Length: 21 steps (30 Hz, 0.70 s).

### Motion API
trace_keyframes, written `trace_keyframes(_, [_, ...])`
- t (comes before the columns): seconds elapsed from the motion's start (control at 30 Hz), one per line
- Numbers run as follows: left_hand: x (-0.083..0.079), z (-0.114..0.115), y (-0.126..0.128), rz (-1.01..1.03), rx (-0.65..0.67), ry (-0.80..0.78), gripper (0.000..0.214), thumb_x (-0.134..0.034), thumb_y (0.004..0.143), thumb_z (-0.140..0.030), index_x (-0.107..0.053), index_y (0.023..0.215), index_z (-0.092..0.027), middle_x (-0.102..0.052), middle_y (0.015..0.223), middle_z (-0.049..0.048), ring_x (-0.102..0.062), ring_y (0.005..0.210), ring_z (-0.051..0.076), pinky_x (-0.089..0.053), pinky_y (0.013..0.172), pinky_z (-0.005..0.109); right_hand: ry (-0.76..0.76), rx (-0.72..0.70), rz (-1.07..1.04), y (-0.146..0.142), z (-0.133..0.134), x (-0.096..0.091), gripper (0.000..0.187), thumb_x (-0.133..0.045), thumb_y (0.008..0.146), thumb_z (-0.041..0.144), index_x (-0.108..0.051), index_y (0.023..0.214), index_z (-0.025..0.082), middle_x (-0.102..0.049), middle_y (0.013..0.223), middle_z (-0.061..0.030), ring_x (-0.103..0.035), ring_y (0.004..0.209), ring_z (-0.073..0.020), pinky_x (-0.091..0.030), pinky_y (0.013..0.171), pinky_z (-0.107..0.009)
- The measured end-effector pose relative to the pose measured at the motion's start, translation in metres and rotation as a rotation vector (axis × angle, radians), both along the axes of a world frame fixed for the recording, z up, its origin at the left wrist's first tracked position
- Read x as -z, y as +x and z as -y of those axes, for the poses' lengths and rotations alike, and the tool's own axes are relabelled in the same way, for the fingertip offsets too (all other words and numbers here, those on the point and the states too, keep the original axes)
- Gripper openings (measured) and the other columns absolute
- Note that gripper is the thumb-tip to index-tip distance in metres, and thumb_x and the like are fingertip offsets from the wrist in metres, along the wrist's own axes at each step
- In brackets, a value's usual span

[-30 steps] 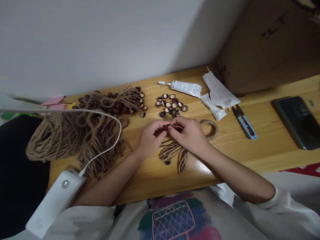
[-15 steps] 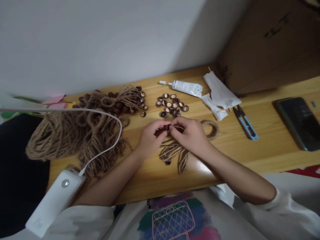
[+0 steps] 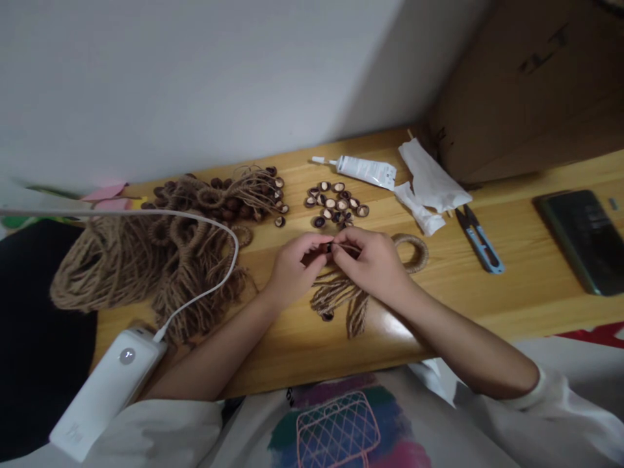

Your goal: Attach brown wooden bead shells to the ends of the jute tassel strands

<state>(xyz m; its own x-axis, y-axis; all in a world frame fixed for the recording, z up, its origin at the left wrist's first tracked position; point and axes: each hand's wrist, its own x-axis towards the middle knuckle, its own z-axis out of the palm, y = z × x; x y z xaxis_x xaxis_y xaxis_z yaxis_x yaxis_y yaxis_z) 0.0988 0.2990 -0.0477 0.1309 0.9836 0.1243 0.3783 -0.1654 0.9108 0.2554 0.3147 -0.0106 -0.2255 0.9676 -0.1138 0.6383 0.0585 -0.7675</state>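
Note:
My left hand (image 3: 301, 265) pinches a small dark nut shell (image 3: 329, 247), mostly hidden by the fingertips. Against it, my right hand (image 3: 373, 260) is closed on a thin strand of jute twine, whose end meets the shell. Below both hands lie several twisted jute cords (image 3: 336, 299), and a dark shell piece (image 3: 327, 317) sits at their lower end. A jute-wrapped ring (image 3: 413, 252) lies just right of my right hand, partly covered by it. Beyond the fingers, several halved nut shells (image 3: 329, 203) with pale insides are spread on the wooden table (image 3: 283, 357).
A white glue tube (image 3: 365, 171) lies at the back, beside crumpled white tissue (image 3: 431, 179). Blue thread snips (image 3: 480, 240) and a phone (image 3: 582, 240) are on the right. At left are a jute bundle (image 3: 104, 263), wrapped rings, and a white power bank (image 3: 110, 390) with a cable (image 3: 214, 286).
Both hands stay nearly where they were, fingertips together at the shell. The small display on the power bank has gone from lit to dark.

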Motion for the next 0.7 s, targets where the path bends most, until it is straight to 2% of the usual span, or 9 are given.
trace_keyframes(0.7, [0.0009, 0.0, -0.0004, -0.007, 0.01, 0.003, 0.028, -0.057, 0.075, -0.005, -0.068, 0.097, -0.019, -0.071, 0.09, 0.0014, -0.065, 0.078, 0.011, -0.054, 0.075, 0.025, -0.009, 0.009, 0.0, -0.0005, 0.0007, -0.0019, 0.017, -0.051, 0.076, 0.025, -0.066, 0.075, 0.017, -0.067, 0.07, -0.0015, -0.057, 0.064, -0.0127, -0.037, 0.062, -0.023])
